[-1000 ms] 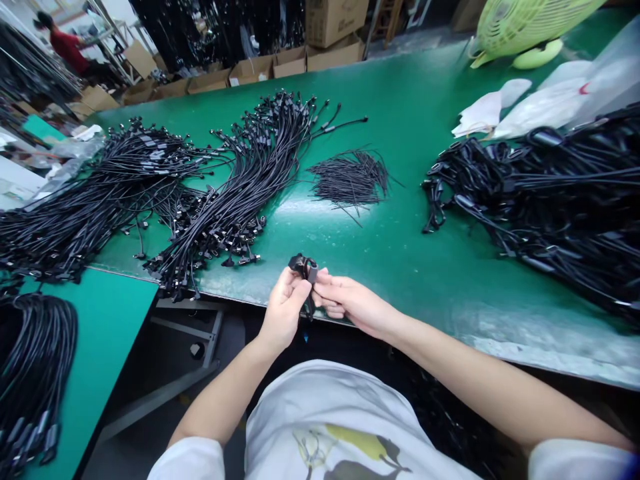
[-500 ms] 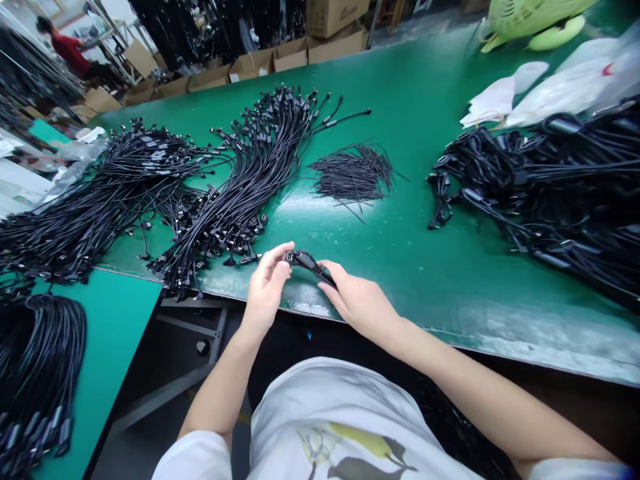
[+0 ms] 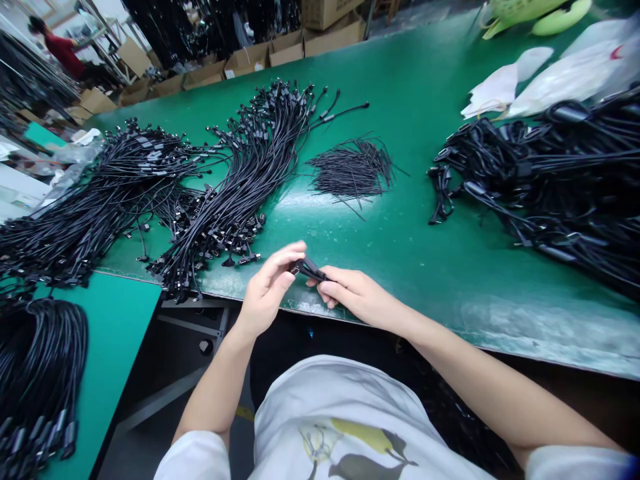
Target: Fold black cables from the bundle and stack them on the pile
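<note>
A black cable [image 3: 311, 267], bundled short with a metal-tipped connector showing, is held between my two hands above the table's front edge. My left hand [image 3: 269, 287] has its thumb and fingers around the connector end. Closed on the other end, my right hand [image 3: 353, 291] pinches the bundle between thumb and fingers, hiding part of it. Beyond my hands lies a pile of thin black ties [image 3: 350, 168]. Long loose black cables [image 3: 250, 173] with connectors at both ends spread to the left of it.
A heap of bundled black cables [image 3: 560, 180] covers the right side, with white plastic bags [image 3: 565, 80] behind it. More cables [image 3: 55, 360] hang over a lower green table [image 3: 117, 320]. Cardboard boxes [image 3: 247, 61] line the far edge. A person [image 3: 63, 50] sits far left.
The bundled cable has turned in my hands. My right hand has rolled, its fingers now showing beneath the bundle, and my left fingers have shifted at the connector end.
</note>
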Available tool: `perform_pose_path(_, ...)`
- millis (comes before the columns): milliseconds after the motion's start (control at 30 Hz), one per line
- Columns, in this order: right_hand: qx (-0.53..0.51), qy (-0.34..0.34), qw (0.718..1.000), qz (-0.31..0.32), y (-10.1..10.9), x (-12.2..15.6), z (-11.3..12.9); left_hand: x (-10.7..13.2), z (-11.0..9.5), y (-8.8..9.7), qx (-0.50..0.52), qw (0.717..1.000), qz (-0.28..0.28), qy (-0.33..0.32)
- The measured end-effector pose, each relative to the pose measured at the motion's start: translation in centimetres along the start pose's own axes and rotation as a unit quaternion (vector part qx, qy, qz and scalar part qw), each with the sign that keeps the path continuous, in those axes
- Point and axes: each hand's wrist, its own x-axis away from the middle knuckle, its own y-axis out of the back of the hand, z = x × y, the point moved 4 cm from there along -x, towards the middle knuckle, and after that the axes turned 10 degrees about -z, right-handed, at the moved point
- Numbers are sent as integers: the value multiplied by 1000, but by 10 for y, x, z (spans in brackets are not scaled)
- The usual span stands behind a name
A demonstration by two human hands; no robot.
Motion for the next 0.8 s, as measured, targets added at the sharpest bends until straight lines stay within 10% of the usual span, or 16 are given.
perform_pose_path(200, 286, 53, 945, -153, 2, -3, 3, 6, 14, -22, 40, 994, 10, 105)
perform_pose_path(500, 489, 106, 858, -116, 14, 2, -21, 5, 29, -38, -169, 979, 82, 74)
perform_pose_path(633, 525, -83, 815, -230, 113, 19, -7, 9, 49, -24, -123, 978, 80, 145)
perform_pose_path(800, 526, -220, 640, -515, 299, 64, 33, 22, 63, 4, -116, 957, 97, 249)
